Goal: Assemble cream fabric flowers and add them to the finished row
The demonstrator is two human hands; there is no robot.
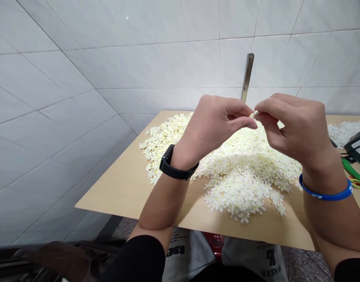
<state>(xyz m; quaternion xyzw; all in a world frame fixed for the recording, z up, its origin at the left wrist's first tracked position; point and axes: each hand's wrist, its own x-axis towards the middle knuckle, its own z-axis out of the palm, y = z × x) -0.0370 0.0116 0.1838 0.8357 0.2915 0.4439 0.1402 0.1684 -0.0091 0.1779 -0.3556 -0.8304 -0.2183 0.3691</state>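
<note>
My left hand and my right hand meet above the tabletop, fingertips pinched together. Between them is a small white flower piece, mostly covered by the fingers. Both hands appear to grip it, the left thumb and forefinger on one side and the right fingertips on the other. Beneath them spreads a big heap of small white-and-yellow artificial flowers, with a lower clump toward the front edge. A black watch band sits on my left wrist and a blue wristband on my right.
The tan tabletop stands by a tiled wall with a metal bracket. At right are another white pile, a dark box and green-handled tools. White printed bags are below the front edge.
</note>
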